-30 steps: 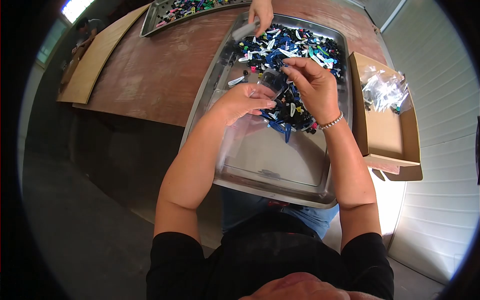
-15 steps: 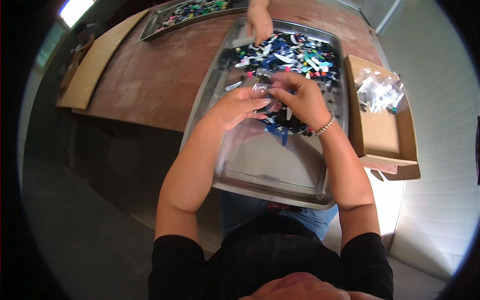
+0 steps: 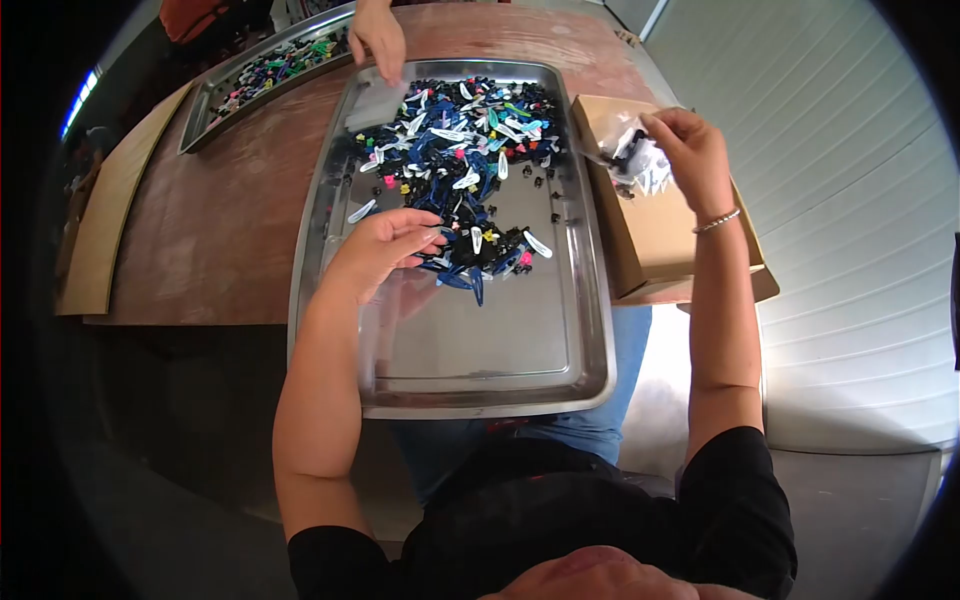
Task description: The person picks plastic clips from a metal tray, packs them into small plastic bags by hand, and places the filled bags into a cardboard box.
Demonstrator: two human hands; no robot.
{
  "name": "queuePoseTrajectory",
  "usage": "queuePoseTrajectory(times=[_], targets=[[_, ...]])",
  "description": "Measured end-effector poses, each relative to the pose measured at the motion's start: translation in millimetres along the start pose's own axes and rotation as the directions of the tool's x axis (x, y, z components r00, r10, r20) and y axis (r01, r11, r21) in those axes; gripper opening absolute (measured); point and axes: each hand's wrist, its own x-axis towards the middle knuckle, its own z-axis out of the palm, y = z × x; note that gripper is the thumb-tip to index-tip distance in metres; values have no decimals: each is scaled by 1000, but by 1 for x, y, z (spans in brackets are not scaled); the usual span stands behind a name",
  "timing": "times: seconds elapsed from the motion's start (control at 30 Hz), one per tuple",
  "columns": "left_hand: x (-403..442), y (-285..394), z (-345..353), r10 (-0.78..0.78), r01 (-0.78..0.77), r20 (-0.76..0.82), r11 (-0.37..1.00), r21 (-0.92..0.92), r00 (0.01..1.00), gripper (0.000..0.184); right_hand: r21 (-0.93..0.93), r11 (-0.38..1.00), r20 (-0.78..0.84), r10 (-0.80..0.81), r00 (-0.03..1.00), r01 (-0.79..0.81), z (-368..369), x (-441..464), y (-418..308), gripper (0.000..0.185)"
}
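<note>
My right hand pinches a small clear plastic bag with dark pieces inside, over the cardboard box on the right. My left hand is at the left edge of the nearer heap of hair clips, thumb and fingers slightly apart at the clips. Blue, black and white snap clips and small black claw clips make up the heap. They lie in a large metal tray in front of me.
At the tray's far left corner another person's hand is above a stack of clear bags. A second tray of colourful clips is at the far left. Filled bags lie in the box. A wooden board rests on the table's left.
My right hand has moved right, from over the tray to the box, carrying the bag. My left hand has let go of the bag and is at the clips. My view has shifted.
</note>
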Motion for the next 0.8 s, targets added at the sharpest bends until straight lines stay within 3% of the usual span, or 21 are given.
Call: queuePoseTrajectory(times=[0.17,0.27,0.43,0.5,0.67,0.73,0.77,0.8], targets=[[2,-4,-1,1,-1,0,1000,15,1000,32,-137,984,-1,117,993,-116,-49,18,87,24],[2,-5,-1,6,-6,3,1000,16,1000,32,-412,902,-11,134,991,-126,-56,10,110,28],[4,-9,-5,-1,1,-18,1000,-7,1000,32,-410,901,-35,143,989,-145,-45,9,103,25],[5,-9,-6,0,-1,-27,1000,-7,1000,31,-335,942,-46,-29,999,12,-32,7,84,23],[6,-10,-11,12,-14,-66,999,-31,998,33,-185,968,207,-131,970,170,27,-12,8,19],[5,-11,-19,47,-53,-110,997,-54,993,34,-91,965,359,-197,912,245,61,-25,-15,17],[5,-11,-24,58,-68,-140,995,-71,988,35,-13,928,412,-333,848,371,79,-33,-28,15],[4,-10,-29,61,-73,-190,996,-59,980,35,-1,914,523,-345,780,405,95,-41,-42,15]])
